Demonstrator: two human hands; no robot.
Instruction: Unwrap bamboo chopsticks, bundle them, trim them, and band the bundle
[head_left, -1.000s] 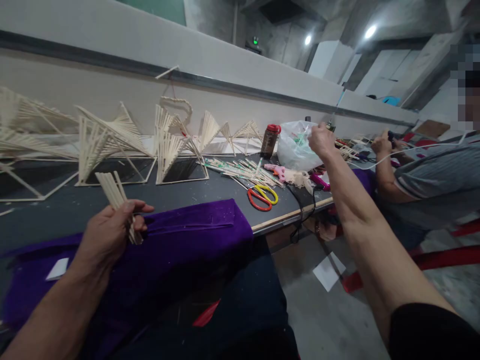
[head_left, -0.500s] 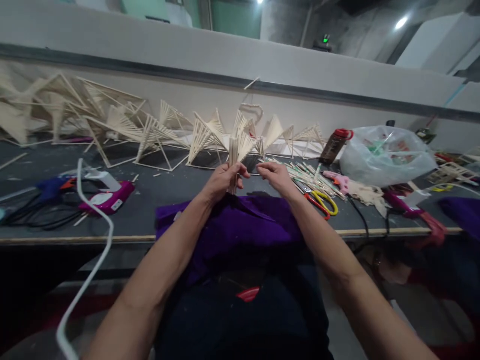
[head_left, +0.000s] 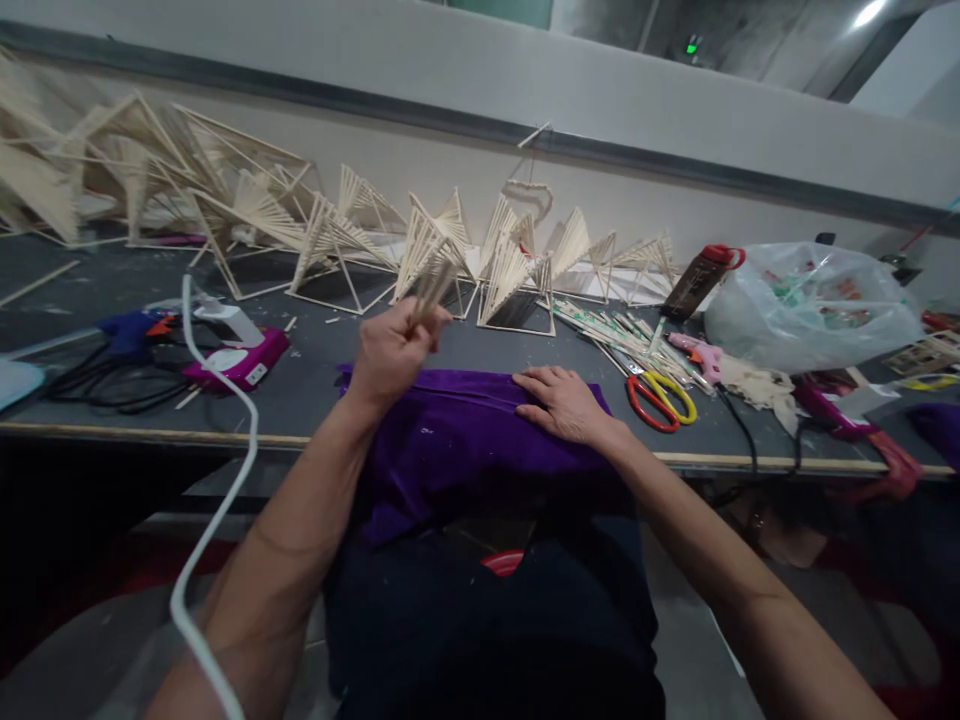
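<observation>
The left hand [head_left: 394,350] was clamped around a bundle of thin, pale wooden sticks [head_left: 433,290], toward eleven o'clock from the purple cloth [head_left: 465,440]; the right hand [head_left: 562,405] lay spread at the cloth's two o'clock.

The right hand [head_left: 559,402] has dropped onto the purple cloth [head_left: 465,445]. The left hand [head_left: 396,345] has tilted its sticks [head_left: 433,289].
</observation>
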